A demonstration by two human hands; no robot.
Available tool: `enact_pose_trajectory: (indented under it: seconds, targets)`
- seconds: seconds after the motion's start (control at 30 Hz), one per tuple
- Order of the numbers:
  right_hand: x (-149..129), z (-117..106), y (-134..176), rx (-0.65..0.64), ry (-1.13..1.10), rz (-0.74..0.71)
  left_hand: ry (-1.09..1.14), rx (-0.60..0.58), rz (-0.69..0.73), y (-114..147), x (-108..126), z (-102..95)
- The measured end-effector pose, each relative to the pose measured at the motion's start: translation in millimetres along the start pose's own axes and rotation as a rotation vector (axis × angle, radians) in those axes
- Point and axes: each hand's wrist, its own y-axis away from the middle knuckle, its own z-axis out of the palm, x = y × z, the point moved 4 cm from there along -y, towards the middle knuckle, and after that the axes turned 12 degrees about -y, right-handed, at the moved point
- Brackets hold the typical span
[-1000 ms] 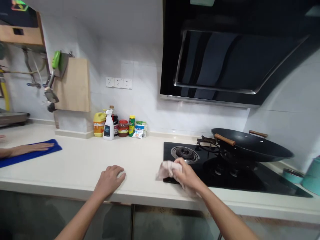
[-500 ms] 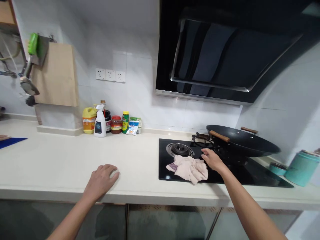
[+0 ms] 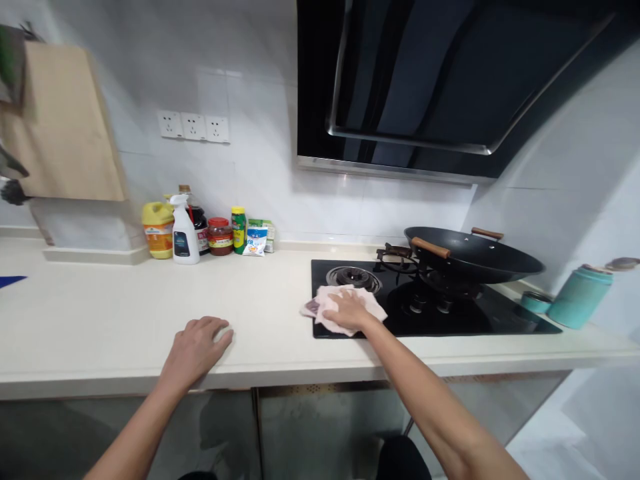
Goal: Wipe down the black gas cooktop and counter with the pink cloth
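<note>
Spread over the front left of the black glass cooktop (image 3: 480, 323) is a pale pink cloth (image 3: 373, 305) with a purple patch at its left corner. My right hand (image 3: 349, 312) lies on the cloth, palm down with fingers apart, pressing it to the glass. Part of the cloth is hidden under the hand, and its left corner reaches past the cooktop edge. On the white counter (image 3: 270, 300), well left of the cooktop, rests my left hand (image 3: 197, 343), holding nothing, fingers loosely bent and thumb apart.
A large black wok (image 3: 480, 257) sits on the right burner, beside a turquoise canister (image 3: 580, 297). Along the wall stand a white spray bottle (image 3: 185, 233), a yellow jug (image 3: 159, 230), a red-lidded jar (image 3: 220, 237) and several packages. A black range hood (image 3: 400, 80) overhangs the cooktop.
My right hand has come down from beside the wok onto the cloth. The cloth has shifted left and lies flatter. The view has tilted and turned slightly; my left hand stays on the counter.
</note>
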Motion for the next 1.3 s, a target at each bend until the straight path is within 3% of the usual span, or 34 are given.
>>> enact_pose_trajectory:
  seconds: [0.1, 0.2, 0.3, 0.37, 0.5, 0.67, 0.87, 1.1, 1.3]
  targets:
    - [-32.6, 20.0, 7.5, -0.033, -0.039, -0.212, 0.017, -0.006, 0.007, -2.0, -2.1, 1.6]
    - [-46.9, 31.7, 29.1, 0.014, -0.102, -0.431, 0.017, -0.008, 0.01, -3.8, -5.2, 3.6]
    - [-36.0, 29.6, 55.4, 0.058, -0.193, -0.578, 0.006, -0.014, 0.03, -5.4, -7.7, 6.1]
    - [-15.9, 21.8, 69.2, 0.083, -0.24, -0.59, 0.003, -0.016, 0.039, -6.5, -9.3, 8.1]
    - [40.3, -4.3, 81.2, 0.175, -0.264, -0.454, 0.013, -0.006, 0.043, -8.8, -11.6, 11.0]
    - [97.5, -34.2, 67.9, 0.344, -0.166, -0.191, -0.006, -0.035, 0.039, -10.1, -10.9, 11.3]
    - [115.4, -51.2, 17.3, 0.453, -0.11, 0.025, -0.014, -0.025, 0.038, -9.6, -11.5, 13.4]
    - [139.6, -109.3, -45.0, 0.688, -0.124, 0.179, 0.042, -0.009, -0.002, -12.5, -19.6, 16.7]
    - [160.0, -102.8, -75.4, 0.546, -0.066, 0.316, 0.086, -0.008, -0.043, -14.0, -22.3, 16.5]
